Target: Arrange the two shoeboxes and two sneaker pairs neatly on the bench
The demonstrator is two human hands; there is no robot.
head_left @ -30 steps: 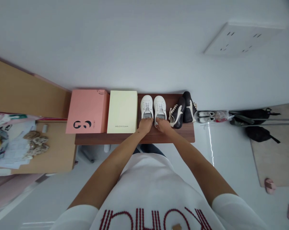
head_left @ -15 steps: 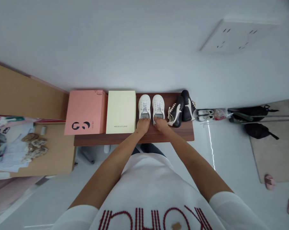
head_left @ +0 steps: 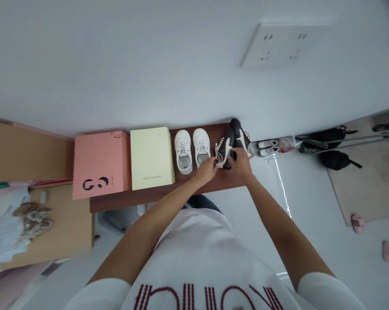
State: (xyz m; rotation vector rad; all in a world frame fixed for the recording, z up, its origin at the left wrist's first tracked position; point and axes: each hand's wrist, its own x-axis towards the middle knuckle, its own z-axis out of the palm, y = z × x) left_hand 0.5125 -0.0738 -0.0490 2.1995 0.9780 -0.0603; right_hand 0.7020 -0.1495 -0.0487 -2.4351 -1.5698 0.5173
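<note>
Two dark brown sneakers with cream trim lie side by side and askew on a brown wooden shelf (head_left: 112, 201): the left sneaker (head_left: 226, 144) and the right sneaker (head_left: 240, 133). At the left sneaker's heel is my left hand (head_left: 206, 169), its fingers reaching toward the shoe's side without closing round it. My right hand (head_left: 241, 162) is over the heels of the pair, thumb and forefinger apart; its other fingers are partly hidden. To the left, the left white sneaker (head_left: 183, 148) and the right white sneaker (head_left: 201, 144) stand parallel, toes to the wall, untouched.
A pale yellow shoebox (head_left: 152, 155) and a pink shoebox (head_left: 99, 161) stand on the shelf's left. A wall socket plate (head_left: 285, 45) is above right. White shoes (head_left: 268, 147), a black bag (head_left: 336, 160) and pink slippers (head_left: 357, 223) are at right. A wooden desk (head_left: 68, 224) is at left.
Both hands have left the heels of the white sneakers and moved right to the dark sneakers. The camera view has shifted and tilted slightly.
</note>
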